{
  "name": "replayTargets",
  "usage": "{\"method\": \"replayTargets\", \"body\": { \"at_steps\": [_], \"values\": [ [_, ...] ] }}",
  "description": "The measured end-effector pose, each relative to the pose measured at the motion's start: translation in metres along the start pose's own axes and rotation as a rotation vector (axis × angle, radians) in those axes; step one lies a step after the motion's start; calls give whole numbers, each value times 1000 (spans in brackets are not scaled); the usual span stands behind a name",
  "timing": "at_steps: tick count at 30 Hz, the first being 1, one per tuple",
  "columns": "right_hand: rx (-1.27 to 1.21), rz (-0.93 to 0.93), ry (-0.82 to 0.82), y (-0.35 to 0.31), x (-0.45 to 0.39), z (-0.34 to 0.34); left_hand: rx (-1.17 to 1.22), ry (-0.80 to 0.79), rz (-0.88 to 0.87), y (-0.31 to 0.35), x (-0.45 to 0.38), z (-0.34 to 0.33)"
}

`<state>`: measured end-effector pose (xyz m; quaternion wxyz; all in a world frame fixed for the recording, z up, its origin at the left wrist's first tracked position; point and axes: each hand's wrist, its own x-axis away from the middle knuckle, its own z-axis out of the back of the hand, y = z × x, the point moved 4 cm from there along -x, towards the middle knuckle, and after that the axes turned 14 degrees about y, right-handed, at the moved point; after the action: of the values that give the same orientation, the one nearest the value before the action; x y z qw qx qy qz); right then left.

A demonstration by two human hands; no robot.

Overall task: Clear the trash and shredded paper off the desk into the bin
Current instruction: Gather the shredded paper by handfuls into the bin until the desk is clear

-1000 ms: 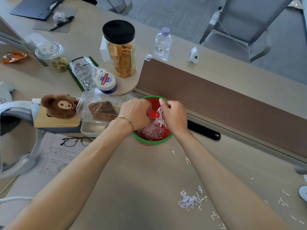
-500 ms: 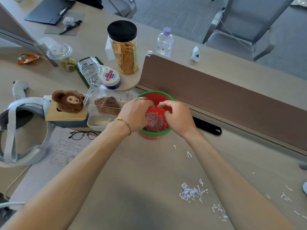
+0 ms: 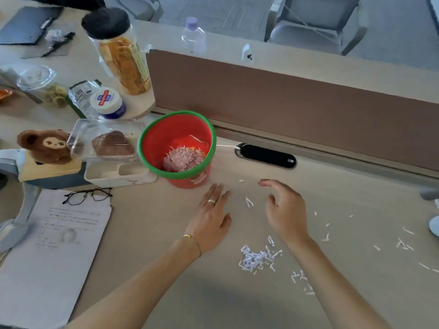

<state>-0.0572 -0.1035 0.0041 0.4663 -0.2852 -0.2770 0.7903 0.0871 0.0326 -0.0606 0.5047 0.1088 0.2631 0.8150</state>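
A small red bin with a green rim (image 3: 152, 148) stands on the desk against the brown divider, with a heap of shredded paper (image 3: 183, 159) inside. My left hand (image 3: 212, 217) lies flat on the desk just in front of the bin, fingers straight. My right hand (image 3: 285, 210) hovers to its right, fingers loosely curved and empty. A few shreds (image 3: 249, 201) lie between the hands. A bigger pile of shredded paper (image 3: 256, 258) sits nearer to me, and more scraps (image 3: 401, 243) are scattered at the right.
Left of the bin are a clear food box (image 3: 107, 143), a white tray (image 3: 118, 174), a plush bear (image 3: 45, 144), glasses (image 3: 88, 194) and a printed sheet (image 3: 54, 245). A snack jar (image 3: 121, 55), a round tub (image 3: 108, 103) and a bottle (image 3: 192, 36) stand behind.
Both hands have left the bin and dropped to the desk in front of it, now empty. The shreds they held are in the bin. The view has tilted slightly.
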Motion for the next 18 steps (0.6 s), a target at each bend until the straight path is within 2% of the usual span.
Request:
{"method": "replayTargets", "body": {
  "at_steps": [2,8,12,18],
  "values": [
    [40,-50,-1,36,12,14,-93,-81,55,-15,-1,-34],
    [157,-177,41,141,46,68,-297,-14,67,-20,-39,-90],
    [250,-193,75,189,64,102,-251,23,-2,15,-57,-116],
    [351,-214,117,255,84,144,-131,-41,-202,84,-10,-153]
  ]
}}
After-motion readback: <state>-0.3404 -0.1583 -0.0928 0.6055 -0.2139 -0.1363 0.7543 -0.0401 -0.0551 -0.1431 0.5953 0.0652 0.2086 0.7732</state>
